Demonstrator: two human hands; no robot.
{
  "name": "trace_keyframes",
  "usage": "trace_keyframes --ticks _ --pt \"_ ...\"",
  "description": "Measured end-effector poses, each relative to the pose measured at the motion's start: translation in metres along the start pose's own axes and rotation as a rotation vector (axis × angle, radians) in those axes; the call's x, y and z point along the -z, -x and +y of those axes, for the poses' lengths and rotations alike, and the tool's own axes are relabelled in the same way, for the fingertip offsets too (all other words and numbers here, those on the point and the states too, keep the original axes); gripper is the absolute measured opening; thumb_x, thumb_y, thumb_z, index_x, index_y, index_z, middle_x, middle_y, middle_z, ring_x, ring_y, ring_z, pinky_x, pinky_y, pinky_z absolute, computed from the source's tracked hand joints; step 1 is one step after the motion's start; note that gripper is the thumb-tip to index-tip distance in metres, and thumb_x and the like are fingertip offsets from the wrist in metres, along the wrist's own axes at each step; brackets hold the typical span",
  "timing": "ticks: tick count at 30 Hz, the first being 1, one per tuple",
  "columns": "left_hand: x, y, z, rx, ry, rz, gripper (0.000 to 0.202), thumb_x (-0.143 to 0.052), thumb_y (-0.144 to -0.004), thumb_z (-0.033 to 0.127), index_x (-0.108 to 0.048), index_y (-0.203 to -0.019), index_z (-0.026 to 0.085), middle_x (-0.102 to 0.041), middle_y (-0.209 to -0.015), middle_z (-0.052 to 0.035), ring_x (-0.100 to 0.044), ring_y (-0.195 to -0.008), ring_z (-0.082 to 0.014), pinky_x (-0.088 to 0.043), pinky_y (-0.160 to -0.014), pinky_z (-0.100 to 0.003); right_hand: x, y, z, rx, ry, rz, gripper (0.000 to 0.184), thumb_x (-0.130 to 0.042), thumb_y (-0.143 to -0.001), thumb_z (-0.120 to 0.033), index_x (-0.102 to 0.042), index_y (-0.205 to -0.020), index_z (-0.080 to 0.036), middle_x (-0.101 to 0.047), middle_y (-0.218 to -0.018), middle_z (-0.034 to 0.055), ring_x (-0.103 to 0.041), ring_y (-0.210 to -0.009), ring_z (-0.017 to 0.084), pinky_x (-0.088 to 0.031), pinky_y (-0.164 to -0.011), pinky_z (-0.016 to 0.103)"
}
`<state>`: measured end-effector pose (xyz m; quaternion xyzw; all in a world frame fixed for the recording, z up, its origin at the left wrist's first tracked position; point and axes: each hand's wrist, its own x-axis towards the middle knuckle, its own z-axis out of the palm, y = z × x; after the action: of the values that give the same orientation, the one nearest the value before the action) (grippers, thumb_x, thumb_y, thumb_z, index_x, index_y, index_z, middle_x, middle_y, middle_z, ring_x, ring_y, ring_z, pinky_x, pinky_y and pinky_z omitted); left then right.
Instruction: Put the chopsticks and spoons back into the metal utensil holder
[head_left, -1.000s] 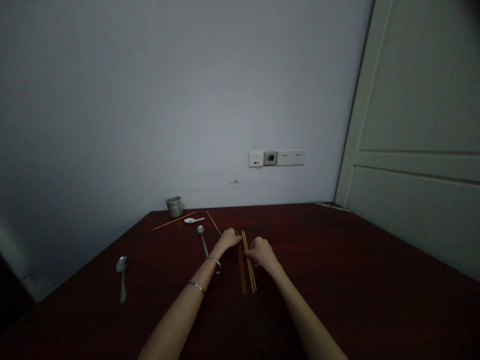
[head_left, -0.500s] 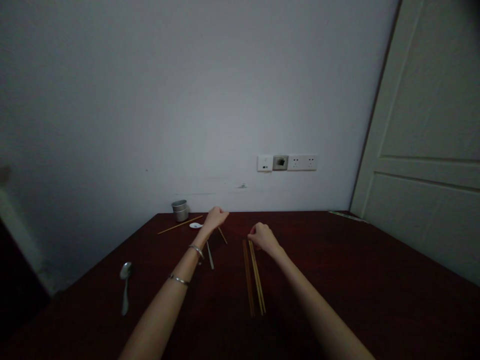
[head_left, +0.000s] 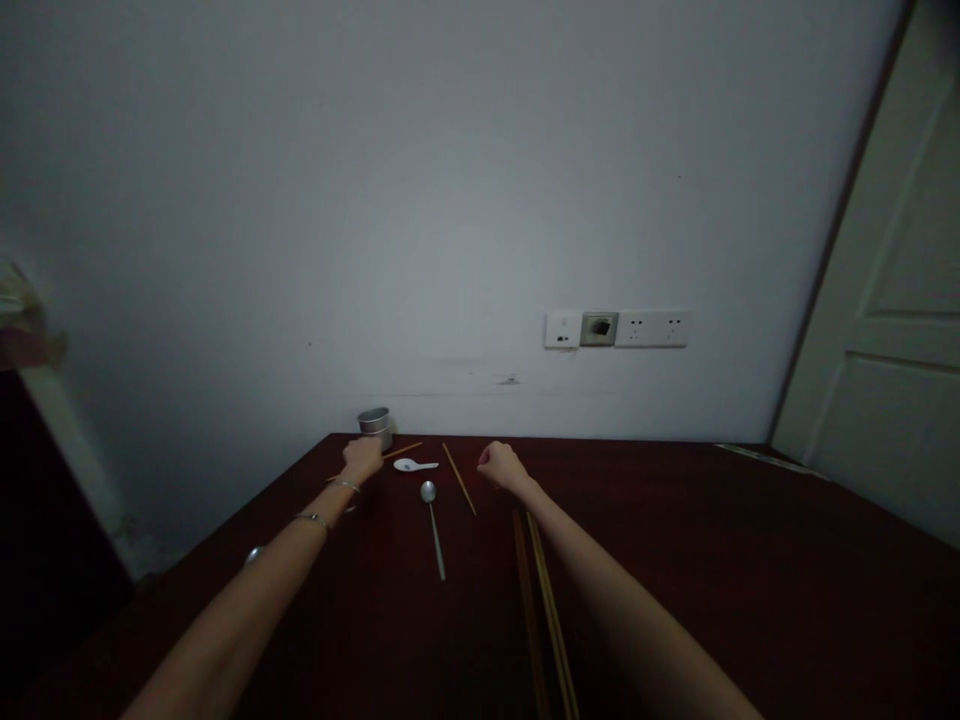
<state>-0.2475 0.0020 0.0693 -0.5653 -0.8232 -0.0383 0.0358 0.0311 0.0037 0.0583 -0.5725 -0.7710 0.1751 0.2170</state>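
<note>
Left hand covering wooden chopstick, grip hidden; knuckles sitting beside metal cup, sideways nudge possibly toppling it. Right hand hovering apart, hold unclear.

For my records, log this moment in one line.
left hand: over chopstick by cup; right hand: near another chopstick; white spoon: between hands

On your left arm, lower left of the frame, you wear a slim, rounded, silvery bracelet close to your bare left hand, and a silvery bangle farther up, its finer detail blurred. Your right arm, lower right, is bare, as is your right hand.
</note>
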Motion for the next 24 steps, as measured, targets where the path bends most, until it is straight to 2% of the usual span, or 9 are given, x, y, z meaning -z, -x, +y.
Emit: trace_keyframes --ticks 5,10,20,24 --pt "-0.019 -0.013 -0.021 0.022 -0.162 0.004 0.028 -0.047 -0.074 0.016 -0.060 -0.097 0.010 -0.057 -0.106 -0.0202 -0.049 -0.104 -0.0328 -0.039 -0.079 -0.040 -0.026 -0.010 -0.004 0.009 -0.003 -0.001 0.018 -0.057 -0.066 -0.016 -0.066 -0.081 -0.017 -0.067 -0.087 0.0076 -0.063 -0.079 0.017 -0.044 -0.062 0.019" --pt "-0.029 -0.019 -0.026 -0.056 -0.227 0.035 0.028 -0.042 -0.077 0.017 -0.060 -0.098 0.011 -0.058 -0.104 -0.0184 -0.051 -0.101 -0.0294 -0.040 -0.079 -0.038 -0.042 -0.012 -0.008 0.010 0.050 -0.018 0.020 -0.059 -0.067 -0.026 -0.065 -0.083 -0.017 -0.066 -0.091 0.0105 -0.062 -0.086 0.022 -0.045 -0.067 0.025" --pt "-0.035 -0.023 -0.022 -0.109 -0.233 0.024 0.031 -0.034 -0.080 0.011 -0.060 -0.097 0.013 -0.060 -0.103 -0.0148 -0.055 -0.097 -0.0267 -0.040 -0.078 -0.036 -0.050 -0.015 -0.019 -0.010 0.162 -0.042 0.039 -0.064 -0.063 -0.041 -0.063 -0.093 -0.016 -0.063 -0.097 0.0144 -0.061 -0.090 0.026 -0.048 -0.069 0.032" --pt "-0.038 -0.024 -0.023 -0.133 -0.233 0.031 0.033 -0.030 -0.081 0.010 -0.059 -0.097 0.013 -0.060 -0.103 -0.0148 -0.055 -0.097 -0.0263 -0.039 -0.079 -0.037 -0.054 -0.012 -0.022 0.012 0.197 -0.024 0.036 -0.063 -0.066 -0.037 -0.062 -0.095 -0.016 -0.063 -0.098 0.0138 -0.061 -0.089 0.026 -0.048 -0.070 0.032"
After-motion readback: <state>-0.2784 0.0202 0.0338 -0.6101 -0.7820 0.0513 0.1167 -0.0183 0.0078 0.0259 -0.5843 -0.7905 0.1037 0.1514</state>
